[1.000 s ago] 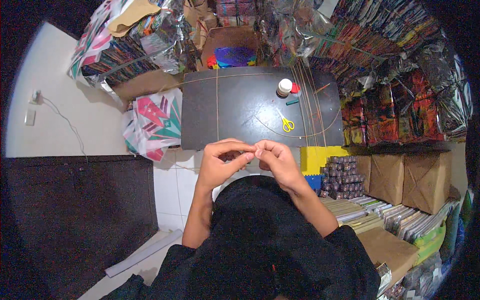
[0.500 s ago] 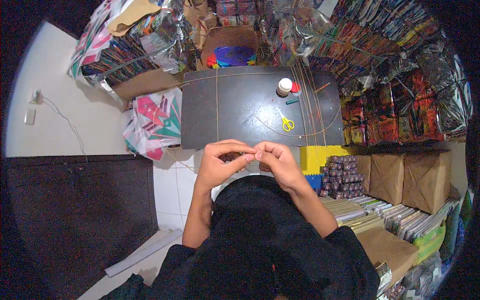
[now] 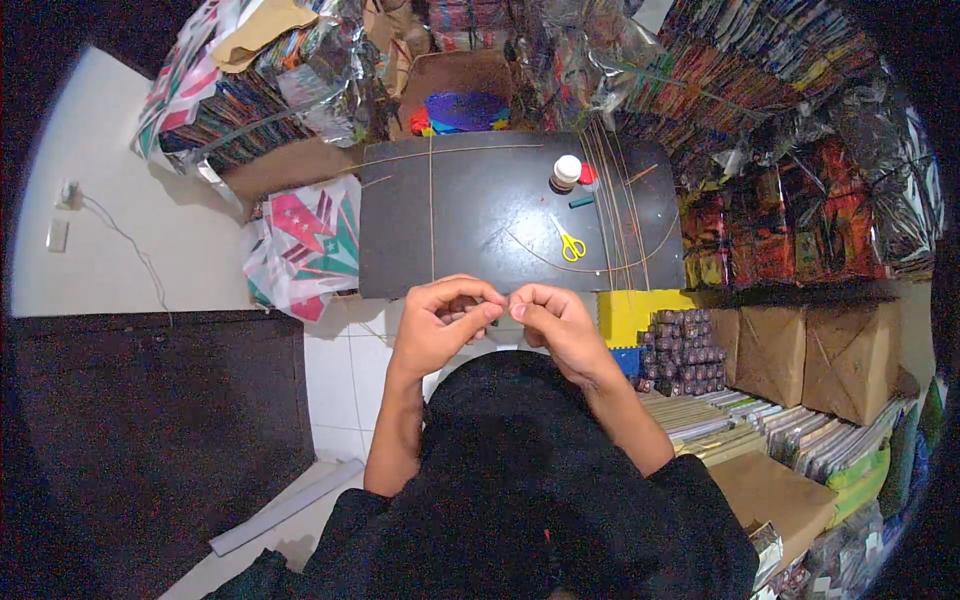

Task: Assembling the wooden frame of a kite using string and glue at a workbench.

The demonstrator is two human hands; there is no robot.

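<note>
Barely anything has shifted since a second ago: both hands stay together at my chest, only nudged closer. My left hand and right hand meet fingertip to fingertip, pinched narrow on something too thin to make out, perhaps a thread, held close so I can see it. Beyond them lies the dark matte board, with thin bent sticks laid across it, small yellow scissors and a white-capped glue bottle within reach
</note>
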